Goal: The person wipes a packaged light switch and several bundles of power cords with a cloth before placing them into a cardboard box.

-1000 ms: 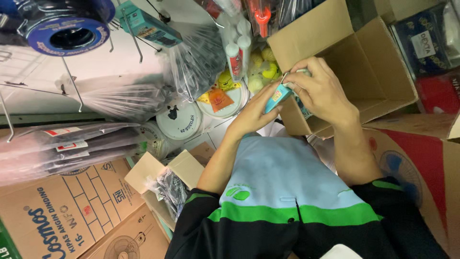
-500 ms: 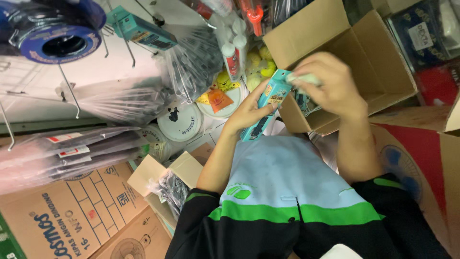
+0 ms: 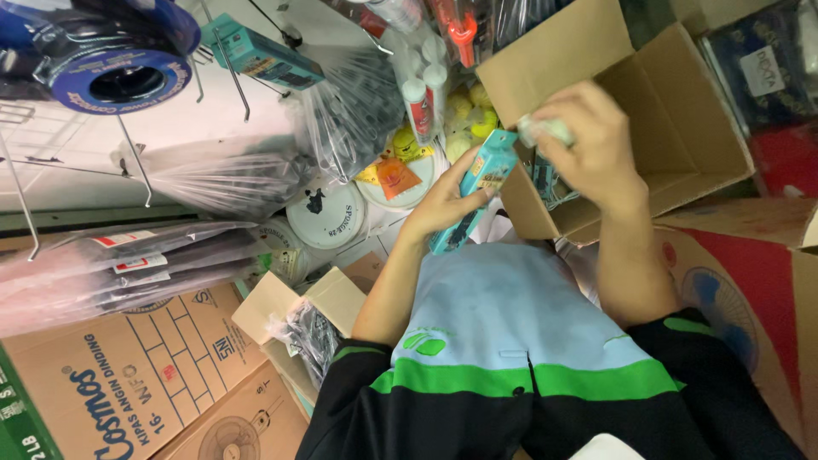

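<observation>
An open carton (image 3: 682, 128) sits ahead. Before its mouth the left hand (image 3: 439, 209) clamps a teal box (image 3: 473, 192) — long axis slanting up toward the right hand (image 3: 592, 145), which is closed on a pale packet (image 3: 545, 129) just beside the box's top end.

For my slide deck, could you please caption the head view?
Left hand holds a teal box; right hand works at its top beside an open carton.
</observation>
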